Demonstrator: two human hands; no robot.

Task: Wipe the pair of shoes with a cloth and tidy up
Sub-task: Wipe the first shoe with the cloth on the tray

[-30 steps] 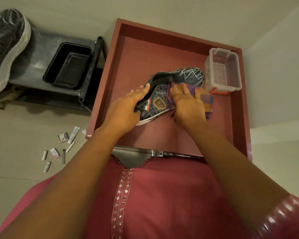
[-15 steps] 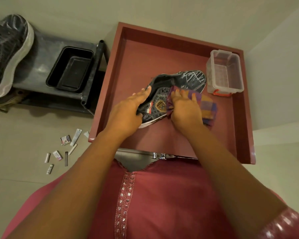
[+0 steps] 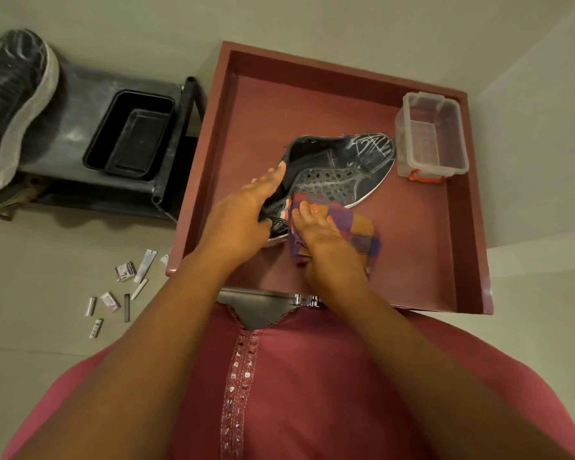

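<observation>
1. Step in hand, by judgement: wiping the heel-side flank of the dark shoe (image 3: 339, 171), which lies on its side mid-tray, toe at about 2 o'clock, heel at 8.
2. Left hand (image 3: 243, 214) grips the shoe at the collar: fingers run along the opening, thumb curls round the heel end. It serves as the clamp.
3. Right hand (image 3: 316, 230) lies flat on the checked cloth (image 3: 356, 234), fingers straight, pressing it on the shoe's lower flank. It pinches nothing.
4. To do it well: the person should keep the left clamp firm so the shoe doesn't skid, stroke heel to toe with a flat palm, refold to clean cloth, then roll the shoe for the sole edge and toe scuffs.
5. Surface: red tray (image 3: 472, 207) with raised walls. A clear plastic box (image 3: 432, 137) sits just beside the toe at 2 o'clock.
6. Room: pale tiled floor. At 10 o'clock a dark rack (image 3: 77, 104) holds a black tub (image 3: 130, 134) and a second shoe (image 3: 10, 104), likely the mate, not yet in hand.
7. Small packets and tubes (image 3: 123, 287) lie scattered on the floor at 8 o'clock; probably tidy-up items.
</observation>
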